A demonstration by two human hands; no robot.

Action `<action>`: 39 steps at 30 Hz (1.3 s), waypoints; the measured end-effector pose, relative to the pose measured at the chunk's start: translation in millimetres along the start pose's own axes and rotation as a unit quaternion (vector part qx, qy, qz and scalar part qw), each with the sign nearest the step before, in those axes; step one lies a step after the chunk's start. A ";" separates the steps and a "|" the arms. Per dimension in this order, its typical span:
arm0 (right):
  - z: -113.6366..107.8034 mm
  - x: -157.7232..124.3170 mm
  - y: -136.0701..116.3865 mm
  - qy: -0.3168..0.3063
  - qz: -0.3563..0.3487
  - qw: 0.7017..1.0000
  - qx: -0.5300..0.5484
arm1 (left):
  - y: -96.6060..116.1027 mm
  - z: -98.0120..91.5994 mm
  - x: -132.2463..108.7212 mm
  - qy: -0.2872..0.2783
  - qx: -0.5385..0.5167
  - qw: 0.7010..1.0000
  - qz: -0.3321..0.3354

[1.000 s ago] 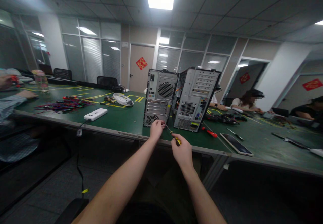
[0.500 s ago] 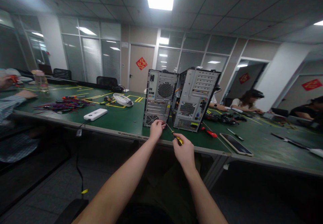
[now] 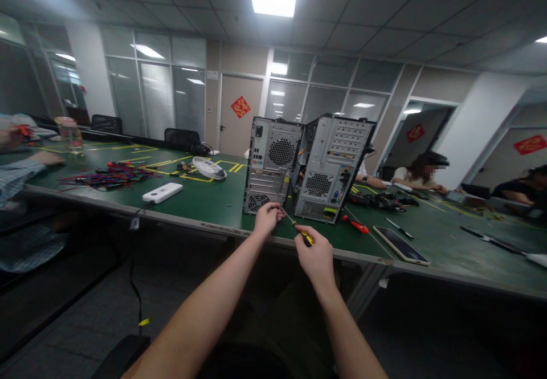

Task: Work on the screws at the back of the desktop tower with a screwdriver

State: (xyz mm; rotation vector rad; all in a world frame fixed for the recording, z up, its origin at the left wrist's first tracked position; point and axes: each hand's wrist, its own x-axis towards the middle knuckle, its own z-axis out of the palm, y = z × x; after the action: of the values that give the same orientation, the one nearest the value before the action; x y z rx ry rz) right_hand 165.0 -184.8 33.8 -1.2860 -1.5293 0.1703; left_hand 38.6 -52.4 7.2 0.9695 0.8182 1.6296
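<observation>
Two grey computer cases stand side by side on the green table, backs toward me: the left case (image 3: 270, 165) and the right case (image 3: 331, 165). My left hand (image 3: 267, 218) is pinched closed at the lower right corner of the left case, holding the tip of a screwdriver shaft there. My right hand (image 3: 315, 258) is closed round the yellow-and-black screwdriver (image 3: 301, 231), whose shaft slants up and left to the left hand's fingers. What the tip touches is hidden by the fingers.
A red-handled screwdriver (image 3: 355, 224) and a phone (image 3: 400, 244) lie right of the cases. A white power bank (image 3: 162, 192), a small fan (image 3: 208, 168) and a heap of coloured wires (image 3: 109, 176) lie to the left. Other people sit at the far right and left of the table (image 3: 205, 208).
My right hand has drawn slightly right and toward me with the screwdriver; the left hand stays at the case's lower corner. The view shifted a little.
</observation>
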 end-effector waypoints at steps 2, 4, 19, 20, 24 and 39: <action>-0.4 -0.1 -0.5 -0.002 0.003 1.000 -0.001 | -0.1 -0.8 0.3 -0.003 -0.006 1.000 0.004; -0.8 -0.4 -1.2 -0.003 0.007 1.000 0.001 | -0.9 -1.5 1.3 -0.003 -0.009 1.000 0.006; 0.5 -0.9 -0.5 -0.010 0.007 1.000 0.002 | -4.0 -2.3 4.6 0.010 -0.011 1.000 0.011; 0.2 -0.8 -0.3 -0.012 0.005 1.000 0.001 | -4.1 -2.6 4.6 0.006 -0.011 1.000 0.013; -0.4 0.2 2.2 -0.020 -0.014 1.000 -0.005 | -5.2 -3.6 4.9 -0.003 -0.002 1.000 0.024; 0.4 1.8 4.3 0.007 -0.079 0.997 0.005 | -2.5 -1.7 2.3 -0.016 -0.001 0.999 0.043</action>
State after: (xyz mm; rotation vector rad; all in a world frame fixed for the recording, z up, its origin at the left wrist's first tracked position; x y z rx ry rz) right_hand 167.6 -181.5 31.8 -1.1501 -1.6094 0.0664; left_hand 37.8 -49.7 4.6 1.0397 0.7630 1.6844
